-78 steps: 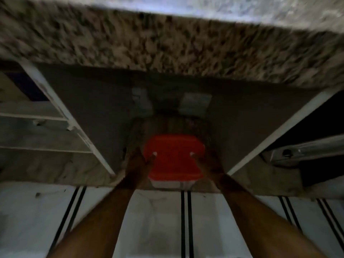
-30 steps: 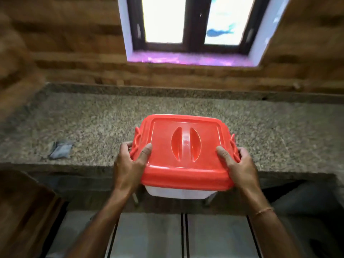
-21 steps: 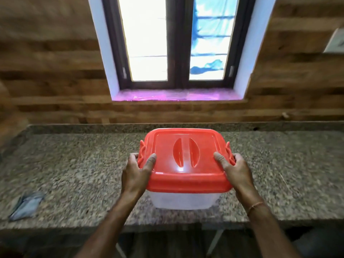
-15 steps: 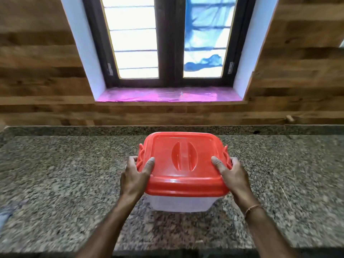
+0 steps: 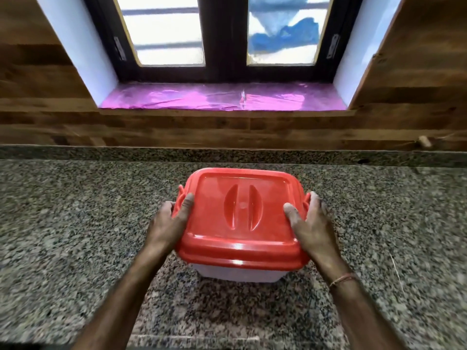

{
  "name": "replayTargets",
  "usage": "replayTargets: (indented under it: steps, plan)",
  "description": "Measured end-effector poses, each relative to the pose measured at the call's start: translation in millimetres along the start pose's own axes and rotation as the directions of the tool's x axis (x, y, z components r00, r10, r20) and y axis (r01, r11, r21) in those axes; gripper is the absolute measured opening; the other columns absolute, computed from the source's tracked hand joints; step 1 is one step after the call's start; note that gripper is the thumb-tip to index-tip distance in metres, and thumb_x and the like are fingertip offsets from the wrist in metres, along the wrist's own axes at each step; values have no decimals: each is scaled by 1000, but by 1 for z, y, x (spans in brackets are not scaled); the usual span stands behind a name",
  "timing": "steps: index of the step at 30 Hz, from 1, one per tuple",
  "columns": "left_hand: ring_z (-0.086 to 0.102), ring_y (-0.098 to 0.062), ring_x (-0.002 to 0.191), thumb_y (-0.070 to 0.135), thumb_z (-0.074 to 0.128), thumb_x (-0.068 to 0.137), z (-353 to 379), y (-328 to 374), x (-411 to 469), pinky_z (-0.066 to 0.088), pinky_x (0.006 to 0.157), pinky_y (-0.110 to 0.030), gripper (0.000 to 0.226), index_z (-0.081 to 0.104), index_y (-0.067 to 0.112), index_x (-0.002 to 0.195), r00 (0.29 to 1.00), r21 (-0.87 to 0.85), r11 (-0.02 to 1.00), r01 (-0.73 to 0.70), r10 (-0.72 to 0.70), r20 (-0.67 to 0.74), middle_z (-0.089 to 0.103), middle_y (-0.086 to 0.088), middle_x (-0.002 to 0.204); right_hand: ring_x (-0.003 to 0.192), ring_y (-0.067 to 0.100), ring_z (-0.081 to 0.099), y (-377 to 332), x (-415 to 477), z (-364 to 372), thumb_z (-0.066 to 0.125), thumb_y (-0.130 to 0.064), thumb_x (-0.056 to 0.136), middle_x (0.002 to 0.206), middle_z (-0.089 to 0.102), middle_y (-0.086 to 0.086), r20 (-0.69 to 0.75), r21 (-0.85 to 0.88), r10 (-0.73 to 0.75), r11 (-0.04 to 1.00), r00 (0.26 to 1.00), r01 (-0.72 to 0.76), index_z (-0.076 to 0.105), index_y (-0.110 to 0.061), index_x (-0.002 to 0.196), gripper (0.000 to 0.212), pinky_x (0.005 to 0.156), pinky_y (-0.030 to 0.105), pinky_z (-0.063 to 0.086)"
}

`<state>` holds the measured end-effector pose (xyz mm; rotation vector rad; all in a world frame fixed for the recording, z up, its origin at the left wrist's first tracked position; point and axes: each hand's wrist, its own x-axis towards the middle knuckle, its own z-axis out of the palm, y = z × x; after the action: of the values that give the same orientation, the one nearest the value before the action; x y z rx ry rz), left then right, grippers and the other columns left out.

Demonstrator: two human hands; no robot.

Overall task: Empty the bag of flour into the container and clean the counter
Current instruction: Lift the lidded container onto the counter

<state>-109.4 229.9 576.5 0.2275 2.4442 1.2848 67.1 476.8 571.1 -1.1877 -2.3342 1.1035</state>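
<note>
A: Nearest the camera, what does the person have hold of?

B: The container, a clear tub under a red lid. The left hand is clamped on the lid's left edge and the right hand on its right edge, thumbs lying on top and fingers wrapped down over the side latches. The tub is squeezed between the two palms.

A: Is the container down on the counter or held above it?

B: It looks set down or very nearly so. The base is close to the granite with a shadow under it, but contact cannot be made out for certain.

A: Which relation does the next move depend on?

B: The lid is shut, so likely it must come off before any flour goes in. The latches sit right under the fingers on either side of the container, and the moulded handle at the lid's middle runs away from the person, midway between the hands. Neither hand is nearer to it.

A: And beyond the container?

B: Bare granite, then the wooden wall and a window sill lined in pink. No flour bag is in view.
</note>
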Motion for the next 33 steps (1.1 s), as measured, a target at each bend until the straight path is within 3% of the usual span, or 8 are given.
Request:
replayTargets:
  steps: [5, 13, 16, 19, 25, 28, 30, 33]
  plan:
    - [75, -42, 74, 96, 33, 76, -4, -7, 12, 61, 67, -62, 99, 67, 4, 90, 997, -54, 998, 23, -19, 72, 76, -21, 83, 96, 26, 69, -3, 7, 1, 41, -78, 91, 130, 63, 11, 37, -30, 53, 998, 998, -51, 26, -18, 159, 92, 75, 42, 62]
    - [70, -27, 77, 50, 42, 105, -9, -39, 20, 62, 76, -47, 56, 66, 0, 108, 940, -373, 875, 308, -220, 262, 72, -24, 97, 87, 24, 71, -9, 6, -2, 44, -72, 91, 114, 64, -1, 75, 54, 103, 993, 992, -107, 28, -22, 158, 85, 73, 44, 64]
    - [66, -25, 105, 52, 40, 106, -8, -31, 16, 54, 95, -58, 47, 51, 19, 137, 986, -394, 904, 166, -146, 81, 64, -12, 131, 85, 22, 73, -11, 6, -2, 45, -65, 96, 115, 69, 4, 67, 63, 107, 992, 992, -111, 40, -20, 151, 72, 71, 42, 65]
    - [73, -14, 95, 57, 50, 99, 0, -2, 5, 62, 68, -34, 64, 35, 27, 153, 988, -401, 916, 2, 59, 140, 64, -2, 128, 76, 30, 74, -13, 4, 1, 39, -66, 98, 97, 73, 13, 0, 72, 141, 987, 990, -140, 58, -14, 120, 60, 67, 45, 65]
    - [76, -11, 80, 29, 70, 94, 10, 3, 2, 58, 56, -20, 53, 48, 21, 141, 987, -444, 895, -33, 98, 126, 69, -6, 114, 63, 29, 63, -3, 8, 0, 43, -66, 98, 66, 61, 7, 31, 333, 297, 897, 954, -290, 66, -3, 86, 68, 72, 64, 60]
    - [74, -17, 89, 31, 71, 94, 10, 3, 1, 59, 57, -22, 52, 49, 23, 140, 986, -464, 885, -35, 105, 126, 69, -5, 113, 58, 26, 63, -3, 10, -5, 41, -55, 104, 62, 61, 4, 39, 419, 332, 851, 942, -317, 67, -6, 84, 59, 65, 50, 62]
    - [73, -19, 91, 31, 71, 94, 10, 3, 1, 61, 58, -25, 52, 48, 22, 140, 986, -470, 882, -37, 109, 127, 69, -5, 113, 61, 25, 67, 8, 10, -4, 45, -44, 107, 69, 69, 10, 74, 522, 410, 761, 909, -386, 71, -3, 93, 50, 68, 46, 64]
    - [74, -22, 94, 36, 71, 93, 8, 3, 0, 63, 67, -36, 55, 47, 23, 140, 985, -469, 883, -14, 94, 148, 69, -7, 116, 84, 34, 71, 29, 0, 2, 65, -36, 98, 109, 73, 31, 170, 549, 439, 701, 882, -455, 71, 5, 104, 42, 92, 62, 58]
